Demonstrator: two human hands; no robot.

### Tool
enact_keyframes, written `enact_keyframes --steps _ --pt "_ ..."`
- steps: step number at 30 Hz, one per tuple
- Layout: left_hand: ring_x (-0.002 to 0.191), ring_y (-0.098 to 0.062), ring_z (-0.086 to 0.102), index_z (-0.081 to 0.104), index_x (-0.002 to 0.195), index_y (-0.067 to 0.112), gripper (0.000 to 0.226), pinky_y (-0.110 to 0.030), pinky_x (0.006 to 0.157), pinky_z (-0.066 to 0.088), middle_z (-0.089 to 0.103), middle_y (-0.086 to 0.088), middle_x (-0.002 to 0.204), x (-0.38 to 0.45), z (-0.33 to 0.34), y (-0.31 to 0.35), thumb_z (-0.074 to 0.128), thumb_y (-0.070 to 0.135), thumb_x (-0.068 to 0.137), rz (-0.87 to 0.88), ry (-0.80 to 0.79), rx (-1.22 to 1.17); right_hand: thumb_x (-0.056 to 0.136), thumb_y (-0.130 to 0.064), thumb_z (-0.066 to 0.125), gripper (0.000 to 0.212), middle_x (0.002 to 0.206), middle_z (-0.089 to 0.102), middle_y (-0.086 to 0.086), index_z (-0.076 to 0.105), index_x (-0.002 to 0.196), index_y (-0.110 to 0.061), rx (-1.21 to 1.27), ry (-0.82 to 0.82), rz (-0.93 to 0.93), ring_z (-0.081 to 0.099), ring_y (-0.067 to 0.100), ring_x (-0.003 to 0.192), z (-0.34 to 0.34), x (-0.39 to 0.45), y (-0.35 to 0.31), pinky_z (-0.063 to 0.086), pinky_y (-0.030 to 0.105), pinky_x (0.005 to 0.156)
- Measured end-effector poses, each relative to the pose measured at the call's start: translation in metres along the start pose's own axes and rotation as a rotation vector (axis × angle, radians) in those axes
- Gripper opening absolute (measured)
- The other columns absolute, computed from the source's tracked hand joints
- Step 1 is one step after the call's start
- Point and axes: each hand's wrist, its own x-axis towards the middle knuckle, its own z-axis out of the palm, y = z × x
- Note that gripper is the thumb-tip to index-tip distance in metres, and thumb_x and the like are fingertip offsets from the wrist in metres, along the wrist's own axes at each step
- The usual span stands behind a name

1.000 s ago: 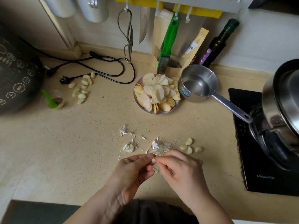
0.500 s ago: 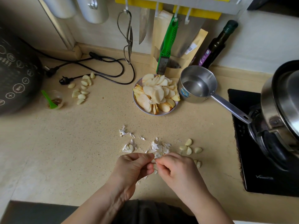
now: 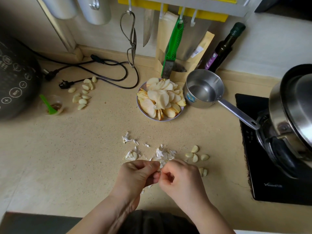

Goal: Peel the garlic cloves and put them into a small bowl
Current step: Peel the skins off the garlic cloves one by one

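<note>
Bare worktop (image 3: 70, 149) lies open left of the hands. Ahead, garlic skins (image 3: 162, 153) and the plate (image 3: 168, 119) of slices block the way; rightwards, loose cloves (image 3: 195, 153), the saucepan handle (image 3: 236, 114) and cooker (image 3: 270, 166).

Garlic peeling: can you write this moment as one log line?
step: peeling | left hand: pinching garlic clove | right hand: pinching same clove | peeled cloves: on counter | skins: on counter
</note>
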Motion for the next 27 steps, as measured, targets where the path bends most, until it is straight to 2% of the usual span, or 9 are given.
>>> enact_keyframes --steps 4,8,11,13,15,19,21,23,27 --pt "0.045 -0.017 0.056 0.07 0.069 -0.009 0.012 -0.024 0.051 0.054 0.059 -0.014 0.052 -0.001 0.001 0.0 0.07 -0.001 0.078 0.034 -0.01 0.062 0.06 -0.012 0.066 0.014 0.048 0.052 -0.004 0.055 0.052 -0.013 0.021 -0.015 0.023 0.047 0.015 0.039 0.0 -0.001 0.0 0.04 0.026 0.036" --pt "0.045 -0.017 0.054 0.07 0.07 -0.01 0.012 -0.023 0.05 0.053 0.058 -0.014 0.051 -0.001 0.0 0.001 0.069 -0.002 0.079 0.041 -0.019 0.113 0.064 -0.023 0.065 0.013 0.048 0.047 -0.015 0.058 0.054 -0.019 0.119 -0.041 0.131 0.043 0.003 0.043 0.002 -0.006 0.001 0.034 0.013 0.043" --pt "0.043 -0.012 0.052 0.072 0.071 -0.007 0.009 -0.021 0.049 0.052 0.059 -0.011 0.052 -0.004 0.002 -0.003 0.069 -0.002 0.078 0.016 -0.054 0.122 0.066 -0.014 0.068 0.012 0.049 0.055 -0.013 0.063 0.058 -0.02 0.203 -0.047 0.259 0.052 0.006 0.045 0.003 -0.004 0.009 0.04 0.018 0.045" --pt "0.043 -0.01 0.052 0.073 0.073 -0.007 0.006 -0.021 0.049 0.051 0.059 -0.01 0.055 -0.006 0.003 -0.004 0.071 -0.001 0.074 -0.015 -0.068 0.064 0.07 -0.009 0.07 0.017 0.051 0.06 -0.009 0.063 0.059 -0.02 0.311 -0.029 0.32 0.056 0.009 0.047 0.003 -0.003 0.015 0.044 0.024 0.047" --pt "0.044 -0.012 0.056 0.074 0.077 -0.006 0.015 -0.02 0.05 0.053 0.06 -0.011 0.056 -0.006 0.002 -0.003 0.073 0.005 0.067 -0.067 -0.088 -0.065 0.075 -0.005 0.069 0.02 0.054 0.063 -0.002 0.063 0.061 -0.019 0.425 -0.002 0.371 0.058 0.018 0.05 0.002 -0.003 0.02 0.047 0.031 0.049" --pt "0.051 -0.014 0.062 0.075 0.085 -0.002 0.02 -0.02 0.052 0.055 0.063 -0.014 0.062 -0.007 -0.004 0.002 0.069 0.007 0.068 -0.122 -0.205 -0.262 0.078 -0.002 0.069 0.021 0.056 0.06 0.003 0.062 0.065 -0.017 0.48 0.118 0.404 0.055 0.018 0.05 0.001 -0.003 0.025 0.045 0.029 0.051" --pt "0.054 -0.014 0.064 0.075 0.087 -0.001 0.022 -0.021 0.054 0.056 0.065 -0.013 0.067 -0.009 -0.003 0.002 0.07 0.008 0.068 -0.074 -0.231 -0.272 0.083 -0.021 0.068 0.021 0.055 0.057 0.007 0.059 0.065 -0.014 0.578 0.148 0.354 0.054 0.019 0.049 -0.003 -0.005 0.022 0.045 0.03 0.049" --pt "0.056 -0.014 0.065 0.076 0.083 0.003 0.019 -0.021 0.056 0.056 0.067 -0.011 0.067 -0.009 -0.002 0.003 0.07 0.011 0.067 0.028 -0.202 -0.235 0.081 -0.036 0.068 0.022 0.061 0.062 -0.001 0.064 0.071 -0.017 0.608 0.099 0.242 0.06 0.012 0.055 -0.007 -0.007 0.015 0.049 0.031 0.051" --pt "0.062 -0.018 0.065 0.075 0.083 0.004 0.017 -0.024 0.063 0.056 0.07 -0.014 0.068 -0.011 -0.001 -0.001 0.068 0.017 0.075 0.297 -0.099 0.004 0.076 -0.02 0.072 0.005 0.075 0.07 -0.011 0.074 0.079 -0.016 0.43 0.044 0.113 0.067 0.009 0.068 -0.011 -0.005 0.005 0.054 0.031 0.056"
